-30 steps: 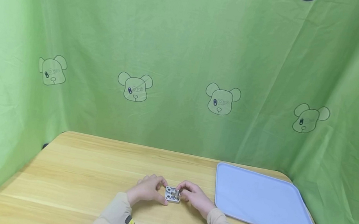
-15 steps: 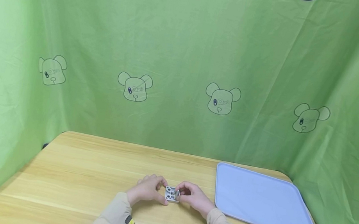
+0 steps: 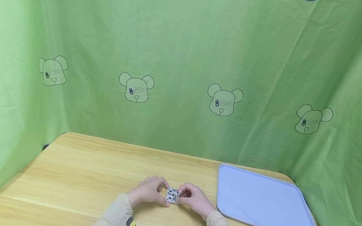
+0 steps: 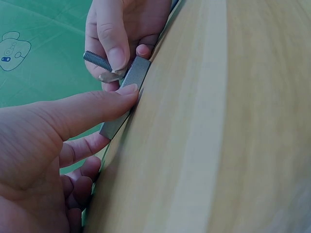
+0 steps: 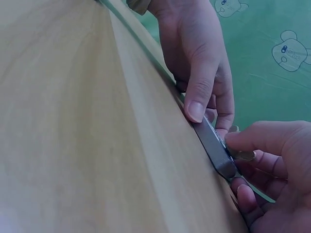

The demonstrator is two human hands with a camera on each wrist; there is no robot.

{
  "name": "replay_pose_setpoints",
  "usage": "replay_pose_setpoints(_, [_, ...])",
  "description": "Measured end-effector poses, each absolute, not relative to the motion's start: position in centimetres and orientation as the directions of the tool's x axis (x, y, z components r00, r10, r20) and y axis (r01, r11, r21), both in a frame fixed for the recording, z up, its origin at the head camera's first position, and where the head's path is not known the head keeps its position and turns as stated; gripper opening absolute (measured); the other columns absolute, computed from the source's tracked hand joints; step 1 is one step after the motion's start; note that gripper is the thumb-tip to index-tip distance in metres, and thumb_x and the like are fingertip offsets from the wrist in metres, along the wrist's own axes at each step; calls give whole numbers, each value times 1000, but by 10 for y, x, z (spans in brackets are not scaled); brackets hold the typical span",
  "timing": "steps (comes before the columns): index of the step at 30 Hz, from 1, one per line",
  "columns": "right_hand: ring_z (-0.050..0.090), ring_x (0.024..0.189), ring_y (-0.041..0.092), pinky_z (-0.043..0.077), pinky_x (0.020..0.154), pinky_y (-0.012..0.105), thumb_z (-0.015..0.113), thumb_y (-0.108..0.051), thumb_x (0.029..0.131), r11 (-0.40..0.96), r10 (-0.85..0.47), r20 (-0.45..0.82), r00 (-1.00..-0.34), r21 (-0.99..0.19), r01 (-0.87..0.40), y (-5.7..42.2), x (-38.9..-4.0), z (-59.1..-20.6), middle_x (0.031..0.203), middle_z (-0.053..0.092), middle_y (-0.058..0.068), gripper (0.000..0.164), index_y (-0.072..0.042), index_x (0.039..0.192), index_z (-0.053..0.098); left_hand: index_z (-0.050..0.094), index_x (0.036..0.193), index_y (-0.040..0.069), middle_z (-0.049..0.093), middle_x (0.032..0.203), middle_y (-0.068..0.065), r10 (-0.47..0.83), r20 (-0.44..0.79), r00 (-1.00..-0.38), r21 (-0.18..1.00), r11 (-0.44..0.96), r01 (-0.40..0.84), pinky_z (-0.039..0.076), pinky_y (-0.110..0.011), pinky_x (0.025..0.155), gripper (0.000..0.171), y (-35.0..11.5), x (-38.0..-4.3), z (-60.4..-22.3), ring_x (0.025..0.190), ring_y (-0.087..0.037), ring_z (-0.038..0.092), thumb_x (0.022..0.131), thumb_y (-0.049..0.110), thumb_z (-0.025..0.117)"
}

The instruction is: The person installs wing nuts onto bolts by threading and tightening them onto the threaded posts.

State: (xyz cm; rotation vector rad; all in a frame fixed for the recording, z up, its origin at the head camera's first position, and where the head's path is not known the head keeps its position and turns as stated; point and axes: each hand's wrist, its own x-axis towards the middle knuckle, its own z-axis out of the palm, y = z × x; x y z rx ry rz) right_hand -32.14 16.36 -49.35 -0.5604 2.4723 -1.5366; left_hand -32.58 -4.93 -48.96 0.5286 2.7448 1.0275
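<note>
A small square metal block (image 3: 171, 195) with round holes in its top lies on the wooden table. My left hand (image 3: 149, 192) grips its left side, thumb on the near edge and index finger on the far one. A threaded bolt (image 4: 97, 60) stands up from the block's right part. At the foot of that bolt, the thumb and index finger of my right hand (image 3: 197, 201) pinch a winged metal piece that looks like a wing nut (image 4: 111, 76). Its wings show beside my fingers in the right wrist view, while its middle is hidden.
To the right on the table (image 3: 91, 178) lies a shallow pale blue tray (image 3: 266, 205), its left edge close to my right hand. A green curtain (image 3: 178, 128) with bear prints hangs behind and along both sides.
My right fingers have closed more over the winged piece and shifted slightly, covering more of it and the bolt. The left hand and the block have stayed in place.
</note>
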Motion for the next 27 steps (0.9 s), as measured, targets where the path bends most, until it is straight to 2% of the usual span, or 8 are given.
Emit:
replay_pose_setpoints(3, [49,85,17,39,77,23,68,1,80,382,-406,46,-913,-899,-216,161,-314,-483,93,58,22,21,9,94,56,63,107,20,54,91,-3,381,-29,-924,661,701,268,28,-34,74,53,-49,-326,-490,83,-19,41,63,37,86])
replay_pose_setpoints(9, [50,90,16,42,78,30,61,-4,81,336,-421,-23,-907,-933,-133,170,-327,-499,101,60,12,25,2,105,58,63,107,20,54,90,-3,378,-24,-925,663,699,268,28,-34,73,53,-49,-326,-491,82,-19,41,62,36,87])
replay_pose_setpoints(15, [52,95,17,43,77,31,52,-9,88,321,-393,-52,-918,-943,-84,170,-327,-497,111,62,13,22,0,107,59,63,106,20,53,90,-3,379,-20,-925,663,698,271,28,-34,73,52,-49,-327,-492,82,-19,41,62,36,87])
replay_pose_setpoints(19, [52,93,17,43,76,30,51,-11,91,325,-379,-58,-923,-943,-74,170,-327,-497,110,62,13,21,0,106,59,63,106,20,53,90,-3,379,-20,-925,663,697,272,28,-34,73,52,-49,-327,-492,82,-19,41,62,36,87])
replay_pose_setpoints(27, [51,91,14,44,74,27,57,-5,83,322,-411,-52,-910,-942,-92,171,-327,-498,107,61,13,28,1,110,59,62,105,20,53,89,-3,380,-18,-925,659,700,275,28,-34,73,52,-49,-328,-492,82,-19,40,62,37,87])
